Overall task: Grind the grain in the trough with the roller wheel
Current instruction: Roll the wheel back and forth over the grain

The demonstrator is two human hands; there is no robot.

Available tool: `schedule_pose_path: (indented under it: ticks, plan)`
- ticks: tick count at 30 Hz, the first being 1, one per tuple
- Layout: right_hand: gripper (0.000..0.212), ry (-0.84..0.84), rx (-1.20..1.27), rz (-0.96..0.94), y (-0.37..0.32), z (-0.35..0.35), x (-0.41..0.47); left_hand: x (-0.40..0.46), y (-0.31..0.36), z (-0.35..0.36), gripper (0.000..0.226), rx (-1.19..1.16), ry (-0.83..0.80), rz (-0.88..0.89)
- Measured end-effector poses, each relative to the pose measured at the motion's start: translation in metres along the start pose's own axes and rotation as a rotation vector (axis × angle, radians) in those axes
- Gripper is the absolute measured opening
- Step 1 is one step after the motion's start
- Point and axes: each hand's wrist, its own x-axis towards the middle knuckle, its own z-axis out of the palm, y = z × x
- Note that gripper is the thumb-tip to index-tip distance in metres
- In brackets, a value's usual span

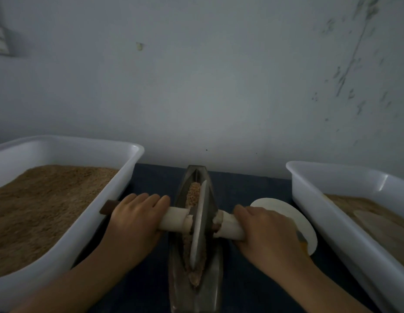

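A narrow, boat-shaped metal trough (215, 276) lies lengthwise in front of me on the dark cloth. Brown grain (193, 194) fills its groove. The metal roller wheel (199, 224) stands upright in the groove near the trough's middle, on a pale axle handle (175, 219) that sticks out to both sides. My left hand (135, 219) is closed around the left end of the axle. My right hand (267, 232) is closed around the right end.
A white tub (126, 177) of brown grain stands close on the left. Another white tub (309, 199) with finer brown powder stands on the right. A white disc (284, 208) lies behind my right hand. A grey wall rises just past the trough.
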Motion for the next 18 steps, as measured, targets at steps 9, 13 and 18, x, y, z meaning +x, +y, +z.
schedule_pose_path:
  ticks: [9,13,18]
  plan:
    - [0.022,0.049,-0.018,-0.013,0.017,0.034,0.053,0.031,-0.015,0.032,0.040,0.042,-0.020,-0.080]
    - [0.024,0.014,-0.089,0.018,0.026,0.043,0.077,0.051,-0.024,0.049,0.028,0.072,-0.045,-0.133]
    - [0.021,0.014,-0.072,0.024,0.027,0.046,0.078,0.056,-0.026,0.049,0.023,0.075,-0.046,-0.134]
